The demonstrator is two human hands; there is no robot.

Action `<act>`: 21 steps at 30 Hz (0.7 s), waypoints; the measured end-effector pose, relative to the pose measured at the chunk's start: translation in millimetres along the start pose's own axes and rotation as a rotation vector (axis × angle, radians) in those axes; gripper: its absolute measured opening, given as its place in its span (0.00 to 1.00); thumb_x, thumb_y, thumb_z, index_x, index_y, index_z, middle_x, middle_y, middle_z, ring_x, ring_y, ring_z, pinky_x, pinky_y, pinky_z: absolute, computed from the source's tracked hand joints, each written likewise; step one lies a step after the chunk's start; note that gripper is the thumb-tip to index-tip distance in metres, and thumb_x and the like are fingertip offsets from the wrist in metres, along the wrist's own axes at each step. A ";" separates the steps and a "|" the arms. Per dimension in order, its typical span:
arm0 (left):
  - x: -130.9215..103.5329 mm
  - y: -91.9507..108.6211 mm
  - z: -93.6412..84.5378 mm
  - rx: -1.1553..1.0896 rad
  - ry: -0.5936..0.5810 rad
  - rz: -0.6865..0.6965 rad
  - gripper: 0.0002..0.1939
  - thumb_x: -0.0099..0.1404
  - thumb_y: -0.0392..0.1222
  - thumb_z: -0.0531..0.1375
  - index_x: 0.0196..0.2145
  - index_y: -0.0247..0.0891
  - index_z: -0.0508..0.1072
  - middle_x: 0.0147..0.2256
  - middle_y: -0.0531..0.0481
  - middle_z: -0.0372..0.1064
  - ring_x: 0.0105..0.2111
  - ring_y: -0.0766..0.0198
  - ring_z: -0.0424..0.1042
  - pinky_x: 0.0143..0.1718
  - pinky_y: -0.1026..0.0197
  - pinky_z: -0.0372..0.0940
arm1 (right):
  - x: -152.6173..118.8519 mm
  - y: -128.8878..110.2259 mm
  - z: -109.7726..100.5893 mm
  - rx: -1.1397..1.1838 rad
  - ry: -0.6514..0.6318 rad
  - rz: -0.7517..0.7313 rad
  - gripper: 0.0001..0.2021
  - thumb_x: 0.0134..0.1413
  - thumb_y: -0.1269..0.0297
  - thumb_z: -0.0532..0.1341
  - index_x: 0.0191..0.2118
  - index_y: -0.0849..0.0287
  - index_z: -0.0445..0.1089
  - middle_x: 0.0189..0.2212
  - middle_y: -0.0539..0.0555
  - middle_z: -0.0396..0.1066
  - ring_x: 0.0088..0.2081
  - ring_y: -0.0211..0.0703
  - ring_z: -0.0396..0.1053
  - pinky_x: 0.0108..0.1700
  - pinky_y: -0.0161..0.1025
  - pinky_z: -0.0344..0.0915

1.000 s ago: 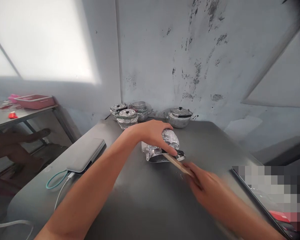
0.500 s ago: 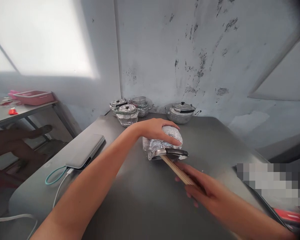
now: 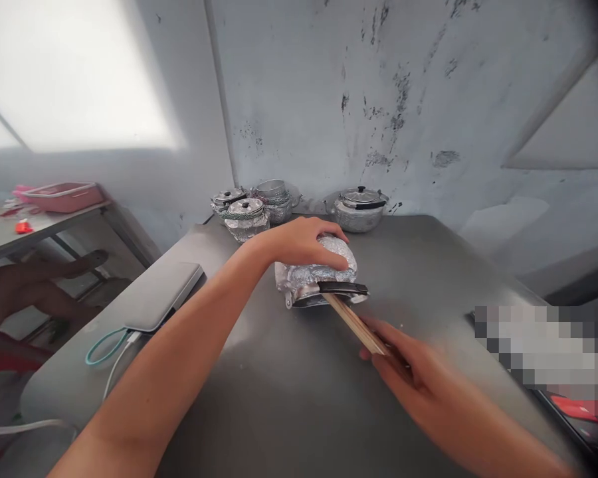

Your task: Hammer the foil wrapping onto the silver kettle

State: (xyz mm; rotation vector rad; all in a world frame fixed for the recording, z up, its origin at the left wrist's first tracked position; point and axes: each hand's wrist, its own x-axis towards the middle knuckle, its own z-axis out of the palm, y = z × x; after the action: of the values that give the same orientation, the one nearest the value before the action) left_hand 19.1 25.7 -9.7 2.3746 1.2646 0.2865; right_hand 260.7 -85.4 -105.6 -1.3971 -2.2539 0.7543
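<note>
A small dented aluminium pot (image 3: 311, 273) lies tipped over on the grey table, its opening facing me. My left hand (image 3: 306, 242) is closed over its upturned side, thumb and fingers spread round the curve. The pot's wire handle with a black grip (image 3: 343, 288) hangs across the opening. In my right hand (image 3: 398, 358) is a pale wooden stick (image 3: 353, 323), held by fingers wrapped round it. Its far end reaches in at the pot's mouth, and that tip is hidden. Whether it is one stick or several together, I cannot tell.
Several lidded aluminium pots (image 3: 246, 222) stand at the back left, and another pot (image 3: 359, 212) at the back right, by the wall. A power bank (image 3: 167, 299) with cables lies at the left edge. A pink basket (image 3: 64, 197) stands on a side table; a person's limbs show below.
The whole scene sits slightly higher and further left in the picture. My left hand keeps its hold on the pot, and the stick is still at its mouth in my right hand.
</note>
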 end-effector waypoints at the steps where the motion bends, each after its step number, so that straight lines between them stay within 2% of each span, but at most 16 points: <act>1: 0.7 1.1 1.6 0.021 0.015 -0.010 0.30 0.57 0.62 0.59 0.55 0.49 0.70 0.47 0.51 0.72 0.42 0.52 0.71 0.38 0.58 0.62 | -0.9 -1.1 -0.9 0.003 -0.007 -0.025 0.20 0.65 0.59 0.50 0.60 0.50 0.65 0.32 0.51 0.78 0.29 0.44 0.75 0.24 0.35 0.68; 4: 1.9 4.9 6.6 0.063 0.066 -0.027 0.31 0.57 0.65 0.58 0.53 0.46 0.70 0.46 0.49 0.73 0.41 0.53 0.72 0.37 0.58 0.62 | -2.9 -4.6 -2.0 -0.005 -0.030 -0.091 0.19 0.66 0.59 0.51 0.59 0.48 0.67 0.31 0.49 0.77 0.28 0.44 0.74 0.28 0.36 0.71; 7: 1.8 7.7 9.5 0.084 0.071 -0.026 0.35 0.56 0.70 0.57 0.54 0.47 0.70 0.49 0.49 0.72 0.44 0.51 0.71 0.38 0.58 0.63 | -4.2 -6.2 1.3 -0.034 0.011 -0.132 0.19 0.66 0.61 0.51 0.59 0.47 0.67 0.39 0.51 0.78 0.35 0.44 0.76 0.34 0.36 0.73; 10: 1.5 8.4 9.8 0.104 0.059 -0.013 0.34 0.57 0.68 0.58 0.55 0.49 0.70 0.51 0.51 0.71 0.47 0.51 0.70 0.42 0.58 0.63 | -5.5 -4.8 5.8 -0.062 0.049 -0.147 0.21 0.66 0.63 0.51 0.62 0.46 0.63 0.47 0.53 0.76 0.43 0.47 0.76 0.37 0.38 0.74; 13: 1.7 7.9 9.1 0.096 0.054 -0.018 0.33 0.56 0.66 0.60 0.56 0.51 0.70 0.53 0.53 0.70 0.49 0.50 0.69 0.45 0.57 0.63 | -6.6 -3.3 5.1 -0.059 0.055 -0.147 0.23 0.65 0.64 0.52 0.64 0.45 0.61 0.47 0.54 0.76 0.47 0.50 0.75 0.39 0.40 0.75; 18: 1.7 6.4 8.1 0.064 0.042 -0.008 0.33 0.55 0.66 0.61 0.55 0.53 0.71 0.54 0.53 0.69 0.51 0.50 0.68 0.48 0.57 0.64 | -7.9 -1.6 -6.4 -0.010 -0.074 -0.141 0.25 0.65 0.62 0.53 0.66 0.44 0.58 0.55 0.53 0.72 0.57 0.52 0.70 0.50 0.43 0.73; 21: 1.2 5.9 7.6 0.057 0.043 0.007 0.32 0.55 0.66 0.61 0.55 0.53 0.71 0.54 0.54 0.69 0.52 0.50 0.68 0.48 0.57 0.64 | -8.8 1.1 -8.2 -0.065 -0.096 -0.133 0.24 0.67 0.61 0.51 0.66 0.41 0.58 0.55 0.50 0.73 0.52 0.49 0.74 0.47 0.39 0.75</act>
State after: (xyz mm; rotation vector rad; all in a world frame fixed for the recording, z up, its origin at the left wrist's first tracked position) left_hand 26.9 21.7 -13.7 2.4334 1.3003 0.3093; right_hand 270.0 -91.0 -100.2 -1.2492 -2.4377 0.7236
